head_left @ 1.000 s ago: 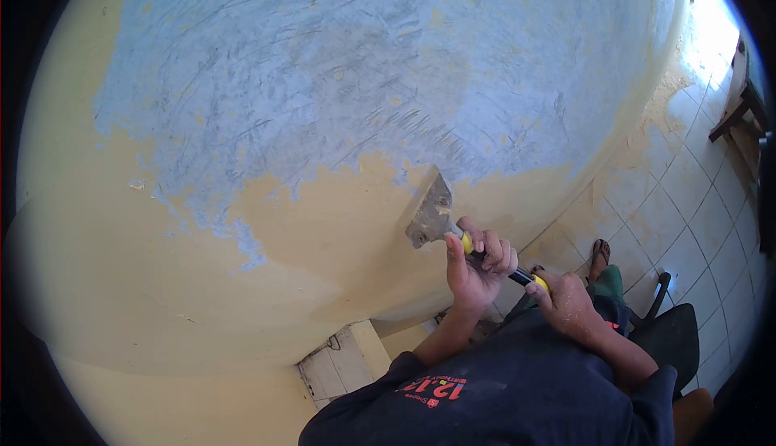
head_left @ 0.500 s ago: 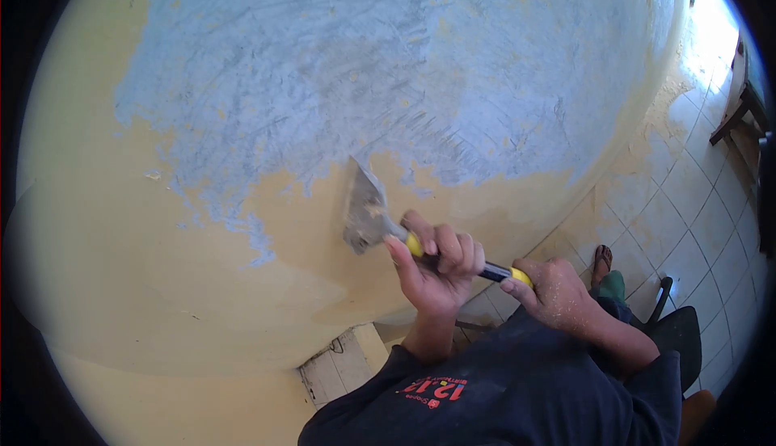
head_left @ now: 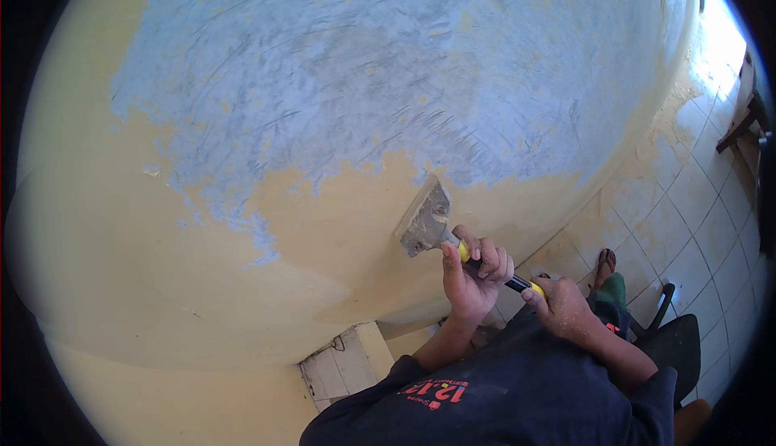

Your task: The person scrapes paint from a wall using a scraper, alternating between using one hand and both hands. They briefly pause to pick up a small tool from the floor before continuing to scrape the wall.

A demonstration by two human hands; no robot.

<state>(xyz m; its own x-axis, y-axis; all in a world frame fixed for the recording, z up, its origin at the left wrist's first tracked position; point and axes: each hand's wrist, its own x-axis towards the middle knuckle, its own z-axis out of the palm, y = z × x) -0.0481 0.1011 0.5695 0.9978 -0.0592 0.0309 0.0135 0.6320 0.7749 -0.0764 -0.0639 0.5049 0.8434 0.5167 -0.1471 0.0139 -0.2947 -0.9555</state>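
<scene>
A scraper (head_left: 428, 218) with a wide grey blade and a black and yellow handle is held in both hands against the wall. My left hand (head_left: 477, 276) wraps the handle's upper part near the blade, thumb along the side. My right hand (head_left: 563, 309), dusted with pale specks, grips the handle's lower end. The blade's upper corner reaches the ragged edge between the yellow paint (head_left: 339, 228) and the scraped bluish-grey area (head_left: 364, 82). Crumbs of residue cling to the blade.
Dusty floor tiles (head_left: 691, 195) run along the wall's foot at right. A black chair (head_left: 675, 353) stands close by my side, and dark wooden furniture (head_left: 740, 127) sits farther back. At the lower left is a pale tiled block (head_left: 339, 369).
Both hands and the scraper have moved right and slightly down along the wall. The blade has turned to show more of its flat face. Both hands keep their hold.
</scene>
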